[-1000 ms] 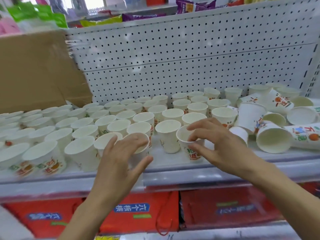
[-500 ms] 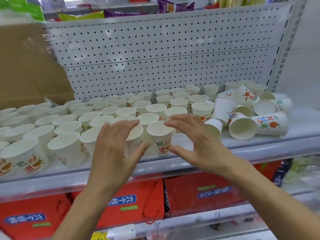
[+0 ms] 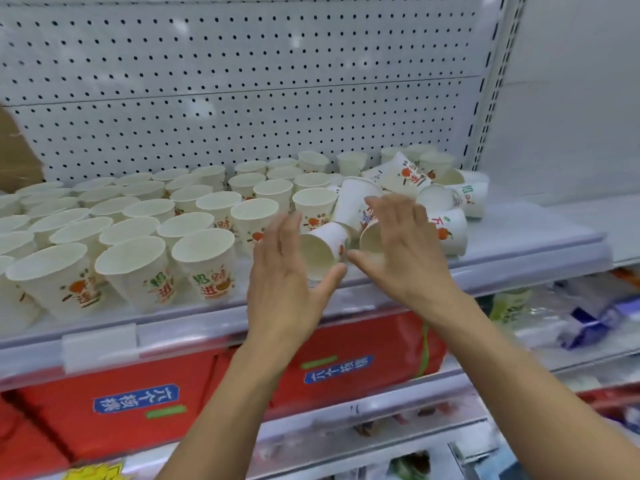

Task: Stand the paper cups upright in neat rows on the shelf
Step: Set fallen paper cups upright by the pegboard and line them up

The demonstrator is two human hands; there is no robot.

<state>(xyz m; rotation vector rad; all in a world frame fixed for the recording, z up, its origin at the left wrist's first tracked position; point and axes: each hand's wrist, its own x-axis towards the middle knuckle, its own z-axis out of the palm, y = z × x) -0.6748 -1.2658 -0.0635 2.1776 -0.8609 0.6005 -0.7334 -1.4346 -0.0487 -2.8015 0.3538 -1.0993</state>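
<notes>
Many white paper cups with orange print stand upright in rows (image 3: 204, 261) across the left and middle of the shelf (image 3: 519, 258). At its right end lies a jumble of tipped cups (image 3: 408, 174). My left hand (image 3: 287, 271) is spread beside a tipped cup (image 3: 322, 247) whose mouth faces me, with the thumb under its rim. My right hand (image 3: 401, 251) arches with fingers apart over another tipped cup (image 3: 372, 240), partly hiding it. Neither hand has closed on a cup.
A white pegboard (image 3: 242, 98) backs the shelf, and a slotted upright post (image 3: 485, 98) ends it on the right. Red bags (image 3: 138, 400) fill the shelf below. A clear price-tag holder (image 3: 100, 344) sits on the front rail. Cardboard (image 3: 14, 157) shows at far left.
Both hands left the front upright cups and moved right to the tipped cups at the edge of the pile. The view swung right and closer.
</notes>
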